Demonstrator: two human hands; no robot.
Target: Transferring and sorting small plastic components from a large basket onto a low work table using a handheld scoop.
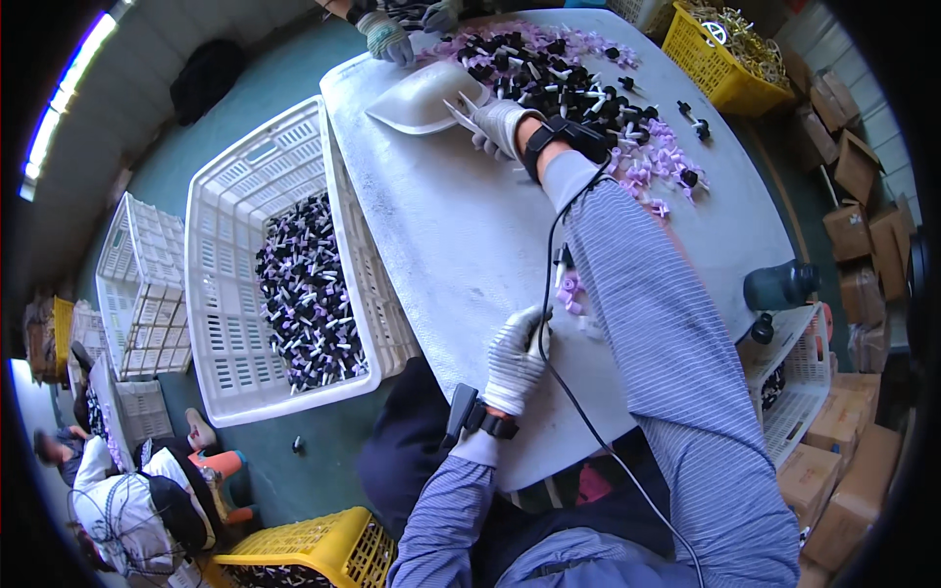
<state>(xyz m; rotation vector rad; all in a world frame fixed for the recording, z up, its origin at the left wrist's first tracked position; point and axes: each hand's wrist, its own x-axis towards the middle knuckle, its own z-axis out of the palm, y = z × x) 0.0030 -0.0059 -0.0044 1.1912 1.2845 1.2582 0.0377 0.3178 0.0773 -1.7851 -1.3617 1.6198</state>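
My right hand, in a whitish knit glove, reaches to the far part of the table beside a white plastic scoop-like bowl. Its pointed fingers are stretched and apart, overlapping the bowl's edge; I see nothing held in them. Close to my body, my left hand, also gloved, is closed near the table's left edge. Whatever its fingers hold is hidden. Just beyond it lie a purple plastic piece and a small black-and-white part. A heap of black-capped parts and loose purple pieces covers the far table.
A white crate of assembled black, white and purple parts stands left of the table. A co-worker's gloved hand rests at the far edge. A dark bottle stands right. A cable crosses between my arms.
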